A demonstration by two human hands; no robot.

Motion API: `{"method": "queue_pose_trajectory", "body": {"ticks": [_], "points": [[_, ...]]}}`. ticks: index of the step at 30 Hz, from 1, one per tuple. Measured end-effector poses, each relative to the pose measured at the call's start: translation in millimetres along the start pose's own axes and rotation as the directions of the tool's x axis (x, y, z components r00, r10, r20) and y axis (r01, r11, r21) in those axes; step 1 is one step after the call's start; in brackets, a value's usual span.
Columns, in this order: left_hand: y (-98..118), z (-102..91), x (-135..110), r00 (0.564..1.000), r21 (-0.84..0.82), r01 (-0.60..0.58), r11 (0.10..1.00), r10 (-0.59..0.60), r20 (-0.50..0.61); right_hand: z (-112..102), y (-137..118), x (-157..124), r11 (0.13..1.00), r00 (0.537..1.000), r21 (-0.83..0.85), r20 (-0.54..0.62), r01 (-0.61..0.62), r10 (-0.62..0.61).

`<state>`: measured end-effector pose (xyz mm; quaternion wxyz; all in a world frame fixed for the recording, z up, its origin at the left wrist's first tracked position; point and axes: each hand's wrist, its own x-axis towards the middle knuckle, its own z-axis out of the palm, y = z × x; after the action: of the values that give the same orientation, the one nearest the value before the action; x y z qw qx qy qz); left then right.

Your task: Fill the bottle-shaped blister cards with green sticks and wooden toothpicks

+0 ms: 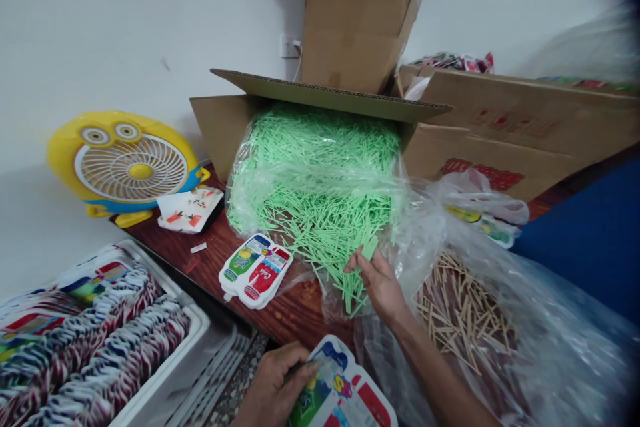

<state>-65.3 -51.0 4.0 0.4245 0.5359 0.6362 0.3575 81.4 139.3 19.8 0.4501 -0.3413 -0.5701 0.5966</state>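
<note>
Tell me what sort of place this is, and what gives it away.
Probably a small packing or hand-assembly workspace, judging by the open carton of loose green sticks on a wooden table, the white crate filled with rows of printed packs, and another cardboard box behind.

Sticks (pixel 320 190) on the counter (pixel 305 307): pale mint green. Second lot, wooden sticks (pixel 465 303): tan. Counter: dark reddish brown, streaked wood grain. Flat printed pack (pixel 256 270): white border, green panel and red panel side by side, dark blue and red at top, yellow touches, white lettering. Held pack (pixel 345 387): same scheme, pink-and-yellow motif at centre. Packs in the white crate (pixel 197 323): edges in wavy white, dark and red stripes. Fan (pixel 141 171): yellow, blue lower trim, white spiral grille. Right-hand carton (pixel 520 123): brown, red print. Floor (pixel 243 377): grey, speckled.
</note>
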Motion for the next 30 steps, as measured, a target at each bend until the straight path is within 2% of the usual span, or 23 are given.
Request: {"method": "queue_pose_trajectory", "body": {"ticks": [2,5,7,10,14,18,20,24,26,28,30], "points": [[0,0.2,-1,1.000,-0.014,0.013,1.000,-0.013,-0.011,-6,14,-21,0.996,1.000,-0.089,-0.026,0.001,-0.004],[2,1.7,-2,1.000,-0.043,0.016,0.999,-0.016,-0.001,-15,33,-43,0.978,0.996,-0.192,-0.053,-0.077,0.068],[4,3.0,-2,1.000,-0.056,0.019,0.998,-0.018,0.019,-18,40,-49,0.958,0.993,-0.260,-0.058,-0.119,0.107],[8,4.4,-1,0.999,-0.055,0.030,0.998,-0.028,0.036,-19,39,-50,0.942,0.994,-0.318,-0.049,-0.109,0.098],[10,5.0,-1,0.999,-0.044,0.032,0.998,-0.030,0.038,-16,32,-49,0.958,0.997,-0.279,-0.054,-0.064,0.051],[7,4.8,0,0.999,-0.041,0.031,0.999,-0.030,0.011,-15,35,-51,0.945,0.997,-0.318,-0.003,-0.072,0.075],[6,4.1,1,0.999,-0.065,0.042,0.997,-0.042,-0.002,-16,36,-51,0.948,0.996,-0.306,-0.024,-0.089,0.086],[4,0.8,2,0.995,-0.141,0.090,0.986,-0.095,-0.027,-21,29,-44,0.989,0.984,-0.109,-0.161,-0.100,0.082],[5,-0.6,1,0.993,-0.160,0.104,0.982,-0.111,-0.035,-26,23,-37,0.995,0.978,-0.010,-0.185,-0.096,0.093],[6,-0.9,1,0.993,-0.161,0.106,0.981,-0.113,-0.034,-32,20,-32,0.996,0.981,-0.026,-0.175,-0.087,0.081],[6,0.1,0,0.993,-0.155,0.106,0.982,-0.111,-0.028,-37,20,-28,0.988,0.987,-0.120,-0.143,-0.093,0.075]]}}
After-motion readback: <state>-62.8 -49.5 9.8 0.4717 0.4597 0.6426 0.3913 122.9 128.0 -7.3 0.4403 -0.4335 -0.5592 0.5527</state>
